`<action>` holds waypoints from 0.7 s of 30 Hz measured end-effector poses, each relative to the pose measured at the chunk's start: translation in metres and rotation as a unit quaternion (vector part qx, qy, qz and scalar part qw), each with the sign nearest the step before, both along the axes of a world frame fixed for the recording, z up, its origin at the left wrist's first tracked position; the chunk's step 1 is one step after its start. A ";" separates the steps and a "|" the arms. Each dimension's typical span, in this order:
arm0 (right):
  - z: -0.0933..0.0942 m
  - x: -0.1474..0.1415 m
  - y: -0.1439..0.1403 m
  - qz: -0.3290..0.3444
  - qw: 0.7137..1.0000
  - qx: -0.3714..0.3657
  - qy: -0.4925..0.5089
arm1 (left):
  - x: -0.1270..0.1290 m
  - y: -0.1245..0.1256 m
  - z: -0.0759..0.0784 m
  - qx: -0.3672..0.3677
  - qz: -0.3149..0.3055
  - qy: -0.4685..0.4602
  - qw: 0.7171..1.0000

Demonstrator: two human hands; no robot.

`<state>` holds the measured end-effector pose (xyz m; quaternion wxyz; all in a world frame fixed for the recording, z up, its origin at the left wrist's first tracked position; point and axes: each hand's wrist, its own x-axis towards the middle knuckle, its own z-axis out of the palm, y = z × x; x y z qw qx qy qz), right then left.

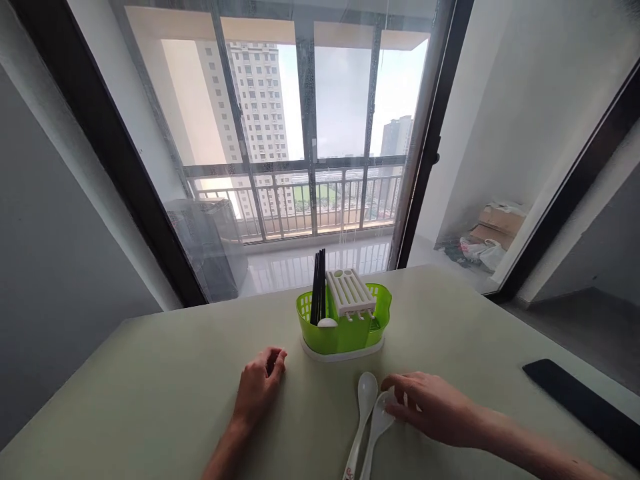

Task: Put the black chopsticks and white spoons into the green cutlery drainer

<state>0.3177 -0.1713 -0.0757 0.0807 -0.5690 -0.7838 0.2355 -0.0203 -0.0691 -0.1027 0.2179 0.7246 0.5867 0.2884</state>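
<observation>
Two white spoons lie side by side on the table in front of me, bowls pointing away: the left spoon (367, 390) and the right spoon (377, 427). My right hand (433, 410) has its thumb and forefinger at the edges of the right spoon's bowl, gripping it. Loosely curled on the table to the left, my left hand (257, 387) has nothing visible in it. Beyond both hands stands a green utensil holder (343, 339) with a white base. Black chopsticks (319, 287) stand upright in its left part, beside a white rounded piece (327, 323).
A white slotted rack (351, 293) with small hooks sits on the holder. A long black object (580, 397) lies at the table's (165, 387) right edge. Glass doors and a balcony are behind the table, with a cardboard box (500, 223) and bags to the right.
</observation>
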 end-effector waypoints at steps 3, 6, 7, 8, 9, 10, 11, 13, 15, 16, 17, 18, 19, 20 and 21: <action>-0.003 -0.003 0.003 -0.015 0.998 -0.037 0.041 | 0.000 0.000 0.001 0.003 -0.003 -0.002 1.000; -0.005 -0.004 0.007 -0.021 0.987 -0.119 0.110 | 0.000 0.000 0.001 0.005 -0.003 -0.004 1.000; -0.003 -0.003 0.008 -0.019 0.979 -0.148 0.136 | 0.000 0.000 0.000 0.006 -0.003 -0.002 1.000; 0.001 -0.002 0.008 -0.012 0.973 -0.167 0.159 | 0.000 0.000 0.000 0.007 -0.001 -0.001 1.000; 0.007 -0.001 0.008 -0.005 0.968 -0.173 0.180 | 0.000 0.000 0.000 0.007 0.000 0.001 1.000; 0.017 0.000 0.008 0.006 0.966 -0.167 0.195 | -0.001 -0.001 -0.001 0.007 0.000 0.001 1.000; 0.029 0.001 0.007 0.012 0.968 -0.144 0.205 | -0.001 -0.001 -0.001 0.007 0.001 0.001 1.000; 0.061 0.000 0.007 0.003 0.974 -0.076 0.215 | -0.001 -0.002 -0.002 0.007 0.001 0.000 1.000; 0.098 -0.002 0.008 -0.013 0.980 0.017 0.199 | -0.001 -0.003 -0.003 0.006 0.002 0.001 1.000; 0.116 -0.004 0.010 -0.028 0.980 0.071 0.185 | -0.001 -0.003 -0.003 0.007 0.003 0.001 1.000; 0.132 -0.006 0.012 -0.038 0.977 0.126 0.170 | -0.001 -0.004 -0.002 0.008 0.004 0.002 1.000; 0.145 -0.008 0.016 -0.044 0.969 0.182 0.159 | -0.001 -0.004 -0.002 0.009 0.004 0.003 1.000; 0.157 -0.011 0.021 -0.051 0.956 0.246 0.153 | -0.001 -0.004 -0.002 0.010 0.005 0.004 1.000; 0.166 -0.013 0.027 -0.057 0.940 0.306 0.140 | -0.001 -0.004 -0.002 0.010 0.005 0.004 1.000; 0.173 -0.015 0.034 -0.059 0.923 0.359 0.124 | -0.001 -0.004 -0.002 0.009 0.004 0.003 1.000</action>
